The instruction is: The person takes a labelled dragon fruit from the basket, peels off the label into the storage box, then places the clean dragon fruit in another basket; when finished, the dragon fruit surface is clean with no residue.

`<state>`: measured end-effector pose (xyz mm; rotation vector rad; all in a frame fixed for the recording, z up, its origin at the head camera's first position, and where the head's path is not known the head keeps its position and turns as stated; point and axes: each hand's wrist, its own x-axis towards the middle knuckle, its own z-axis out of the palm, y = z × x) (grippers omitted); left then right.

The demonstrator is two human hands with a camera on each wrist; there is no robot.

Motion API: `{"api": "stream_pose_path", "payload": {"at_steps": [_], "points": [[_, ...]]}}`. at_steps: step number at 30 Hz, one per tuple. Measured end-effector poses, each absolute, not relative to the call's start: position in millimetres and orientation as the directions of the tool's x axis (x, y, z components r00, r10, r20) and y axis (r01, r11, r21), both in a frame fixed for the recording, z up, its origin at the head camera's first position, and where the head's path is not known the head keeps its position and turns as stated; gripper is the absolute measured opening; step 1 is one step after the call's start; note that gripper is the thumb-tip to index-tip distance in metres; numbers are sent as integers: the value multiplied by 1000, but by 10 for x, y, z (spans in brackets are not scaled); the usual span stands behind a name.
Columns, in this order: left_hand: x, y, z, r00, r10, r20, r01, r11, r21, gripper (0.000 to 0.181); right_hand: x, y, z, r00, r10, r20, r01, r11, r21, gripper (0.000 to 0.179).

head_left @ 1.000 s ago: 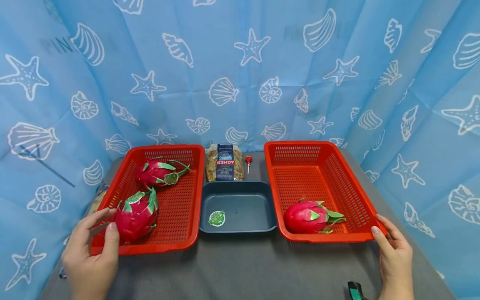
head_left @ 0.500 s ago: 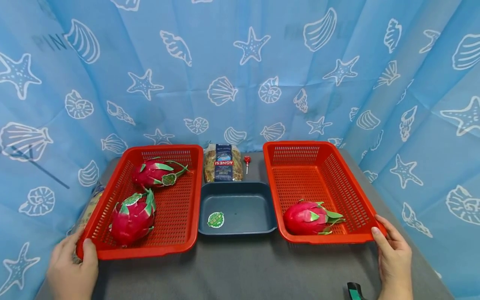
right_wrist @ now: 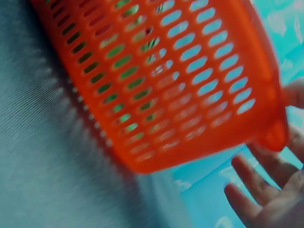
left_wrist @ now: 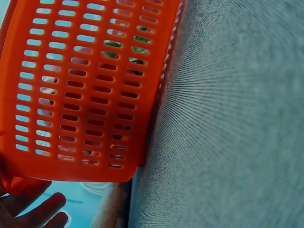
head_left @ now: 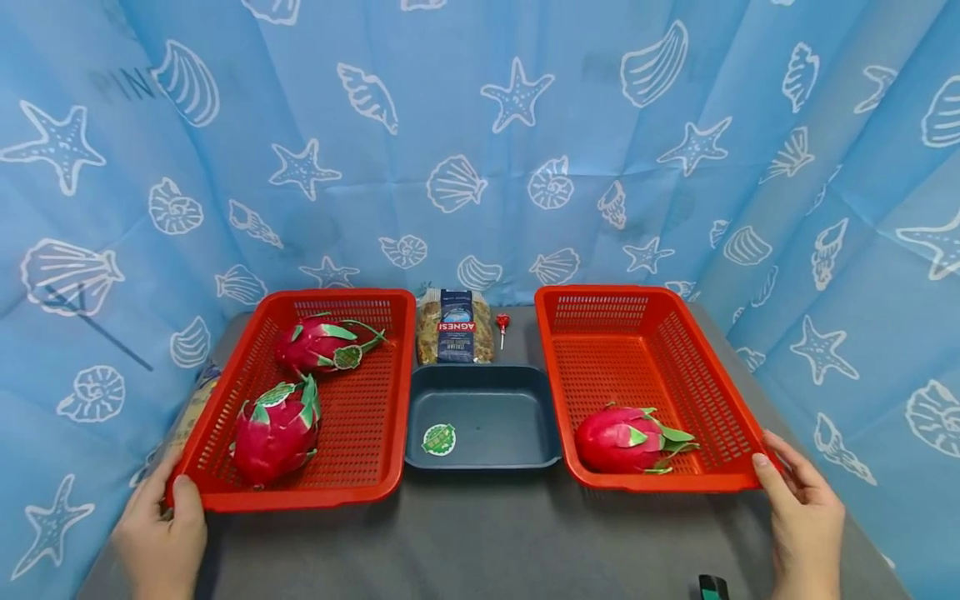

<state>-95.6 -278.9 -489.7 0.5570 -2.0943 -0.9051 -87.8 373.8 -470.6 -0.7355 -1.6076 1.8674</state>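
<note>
My left hand (head_left: pixel 161 525) grips the near left corner of the left red plastic basket (head_left: pixel 300 500), thumb over the rim. Two dragon fruits lie inside: one dragon fruit (head_left: pixel 272 442) near the front, another dragon fruit (head_left: pixel 309 346) behind it. At the near right corner of the right red basket (head_left: pixel 660 482), my right hand (head_left: pixel 808 508) pinches the rim between thumb and fingers. That basket holds a single dragon fruit (head_left: pixel 617 439) by its front wall. In the wrist views the slotted basket walls fill much of the picture, and the fingers (right_wrist: pixel 247 178) show beneath the right corner.
Between the baskets sits a dark blue tray (head_left: pixel 487 417) with a green round sticker (head_left: pixel 438 439). Behind it stand a pasta bag (head_left: pixel 455 325) and a red lollipop (head_left: pixel 502 323). A black and green object (head_left: pixel 712 587) lies at the front edge. Patterned blue curtains surround the table.
My left hand has moved from beside the front dragon fruit outward to the basket's near left corner and now holds its rim. My right hand keeps its hold on the right basket.
</note>
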Motion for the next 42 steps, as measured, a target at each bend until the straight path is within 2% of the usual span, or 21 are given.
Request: {"api": "stream_pose_path", "payload": {"at_steps": [1, 4, 8, 9, 14, 19, 24, 29, 36, 42], "points": [[-955, -2790, -4907, -604, -637, 479, -81, 647, 758, 39, -867, 3724, -4663, -688, 725, -37, -41, -90, -995, 44], [-951, -2796, -4930, -598, -644, 478, -70, 636, 769, 38, -848, 3645, -4528, -681, 729, 69, 38, 129, -991, 42], [-950, -2803, -4940, -592, -646, 482, -58, 630, 775, 38, -840, 3478, -4313, -676, 705, 214, 96, 371, -924, 39], [-951, -2804, -4942, -591, -647, 482, -56, 629, 776, 38, -838, 3433, -4262, -682, 693, 235, 86, 394, -915, 38], [-952, -2787, -4935, -586, -643, 493, -43, 632, 774, 37, -843, 3193, -3988, -736, 610, 293, -61, 372, -926, 38], [-958, -2773, -4919, -588, -651, 480, -48, 621, 782, 37, -876, 2943, -3777, -785, 439, 437, -262, 404, -876, 37], [-949, -2775, -4914, -589, -638, 496, -20, 625, 780, 37, -956, 2718, -3632, -811, 274, 517, -384, 418, -823, 38], [-934, -2779, -4915, -595, -644, 481, -34, 618, 785, 38, -1054, 2477, -3519, -810, 146, 568, -472, 412, -779, 41], [-928, -2784, -4939, -602, -660, 449, -70, 604, 794, 38, -1215, 2090, -3395, -784, 36, 620, -576, 330, -748, 45], [-935, -2775, -4955, -610, -673, 419, -82, 580, 811, 39, -1364, 1698, -3324, -761, -60, 646, -634, 282, -720, 40]]}}
